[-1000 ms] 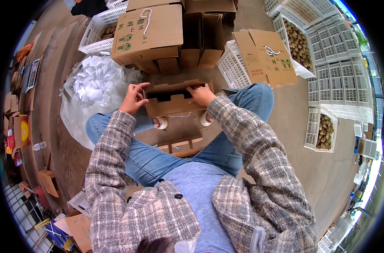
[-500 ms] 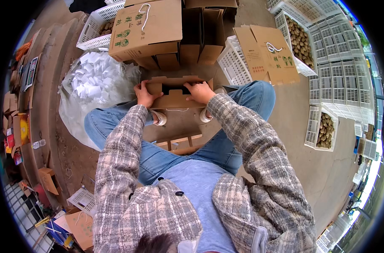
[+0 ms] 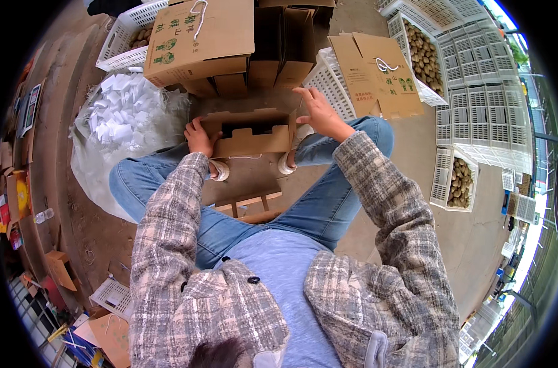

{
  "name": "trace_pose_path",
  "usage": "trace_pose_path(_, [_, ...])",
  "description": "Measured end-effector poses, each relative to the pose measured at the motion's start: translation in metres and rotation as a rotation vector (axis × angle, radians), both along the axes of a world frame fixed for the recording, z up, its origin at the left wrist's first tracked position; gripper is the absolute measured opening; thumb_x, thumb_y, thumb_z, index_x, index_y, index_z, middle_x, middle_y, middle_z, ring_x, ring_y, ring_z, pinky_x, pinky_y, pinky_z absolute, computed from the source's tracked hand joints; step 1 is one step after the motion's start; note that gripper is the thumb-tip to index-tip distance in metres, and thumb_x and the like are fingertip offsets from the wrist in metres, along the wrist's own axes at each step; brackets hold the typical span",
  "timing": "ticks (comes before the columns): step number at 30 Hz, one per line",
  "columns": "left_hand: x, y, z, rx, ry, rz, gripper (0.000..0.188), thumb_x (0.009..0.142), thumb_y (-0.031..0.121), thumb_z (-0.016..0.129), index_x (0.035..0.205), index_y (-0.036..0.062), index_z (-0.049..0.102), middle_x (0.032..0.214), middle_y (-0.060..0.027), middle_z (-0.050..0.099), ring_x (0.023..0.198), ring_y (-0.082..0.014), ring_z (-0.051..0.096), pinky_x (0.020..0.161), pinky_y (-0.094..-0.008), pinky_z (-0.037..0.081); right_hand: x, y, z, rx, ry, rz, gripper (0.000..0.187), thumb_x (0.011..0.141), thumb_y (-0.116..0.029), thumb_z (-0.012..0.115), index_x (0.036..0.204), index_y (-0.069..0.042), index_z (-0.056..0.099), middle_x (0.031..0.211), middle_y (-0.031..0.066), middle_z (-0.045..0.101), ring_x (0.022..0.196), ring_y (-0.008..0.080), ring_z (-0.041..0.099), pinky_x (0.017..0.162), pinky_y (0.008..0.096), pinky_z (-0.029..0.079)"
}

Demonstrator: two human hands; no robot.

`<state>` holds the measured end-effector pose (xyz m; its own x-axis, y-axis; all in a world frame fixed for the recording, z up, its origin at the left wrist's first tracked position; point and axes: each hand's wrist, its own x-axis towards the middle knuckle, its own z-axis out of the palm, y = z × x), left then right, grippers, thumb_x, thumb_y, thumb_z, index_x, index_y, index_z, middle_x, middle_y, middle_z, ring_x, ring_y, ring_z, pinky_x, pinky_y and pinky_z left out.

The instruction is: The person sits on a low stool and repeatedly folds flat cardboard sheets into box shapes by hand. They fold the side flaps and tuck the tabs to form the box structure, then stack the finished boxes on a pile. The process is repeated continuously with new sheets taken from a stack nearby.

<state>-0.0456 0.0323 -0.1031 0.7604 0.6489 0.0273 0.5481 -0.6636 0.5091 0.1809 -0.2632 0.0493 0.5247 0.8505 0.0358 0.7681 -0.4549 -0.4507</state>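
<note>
Carton point(image 3: 254, 145): right hand point(image 3: 322, 114) lifted off since earlier, fingers spread; left hand point(image 3: 200, 138) still gripping left end.

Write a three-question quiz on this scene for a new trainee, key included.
1. Which hand holds the left end of the open carton?
2. True or false: the heap of white pieces lies to the person's right.
3. Fill in the colour: the stacked crates along the right side are ____.

Key:
1. The left hand.
2. False; the heap of white pieces lies to the person's left.
3. White.
</note>
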Motion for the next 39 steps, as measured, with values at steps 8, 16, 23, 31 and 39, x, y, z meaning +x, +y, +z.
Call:
trace_pose_path(8, [0.004, -0.006, 0.006, -0.097, 0.016, 0.043, 0.081, 0.072, 0.034, 0.089, 0.135, 0.0122, 0.042, 0.132, -0.0240, 0.043, 0.120, -0.0488, 0.045, 0.104, -0.0542, 0.039, -0.004, 0.026, -0.070, -0.175, 0.691, -0.009, 0.100, 0.075, -0.041, 0.087, 0.149, -0.002, 0.031, 0.140, 0.0245, 0.052, 0.131, 0.0382, 0.050, 0.109, 0.0415, 0.041])
trace_pose_path(16, [0.000, -0.012, 0.015, -0.056, -0.032, 0.019, 0.083, 0.071, 0.035, 0.089, 0.135, 0.0100, 0.043, 0.129, -0.0253, 0.046, 0.116, -0.0485, 0.047, 0.102, -0.0527, 0.041, -0.069, 0.040, -0.096, 0.041, 0.256, -0.358, 0.080, 0.060, -0.016, 0.092, 0.123, -0.007, 0.044, 0.118, 0.0167, 0.056, 0.109, 0.0422, 0.051, 0.092, 0.0495, 0.047])
trace_pose_path(23, [0.002, -0.013, 0.009, -0.010, -0.041, 0.011, 0.084, 0.071, 0.039, 0.089, 0.135, 0.0084, 0.043, 0.128, -0.0251, 0.046, 0.116, -0.0481, 0.048, 0.102, -0.0522, 0.041, -0.074, 0.047, -0.112, 0.102, 0.039, -0.433, 0.085, 0.057, -0.014, 0.093, 0.123, -0.006, 0.041, 0.117, 0.0165, 0.051, 0.110, 0.0409, 0.052, 0.089, 0.0482, 0.050])
trace_pose_path(31, [0.013, 0.024, -0.008, -0.594, 0.109, 0.130, 0.109, 0.071, 0.085, 0.062, 0.148, 0.0122, 0.035, 0.145, -0.0299, 0.032, 0.135, -0.0500, 0.033, 0.116, -0.0509, 0.027, -0.060, 0.036, -0.094, 0.029, 0.194, -0.321, 0.086, 0.060, -0.023, 0.095, 0.124, -0.006, 0.040, 0.117, 0.0181, 0.054, 0.112, 0.0398, 0.052, 0.094, 0.0468, 0.050])
trace_pose_path(39, [0.009, 0.010, 0.009, -0.511, 0.155, 0.054, 0.114, 0.067, 0.085, 0.067, 0.147, 0.0110, 0.034, 0.145, -0.0278, 0.032, 0.135, -0.0472, 0.035, 0.116, -0.0496, 0.029, -0.073, 0.036, -0.085, -0.055, 0.306, -0.534, 0.093, 0.059, -0.025, 0.096, 0.128, -0.005, 0.035, 0.122, 0.0208, 0.051, 0.116, 0.0429, 0.049, 0.099, 0.0491, 0.046])
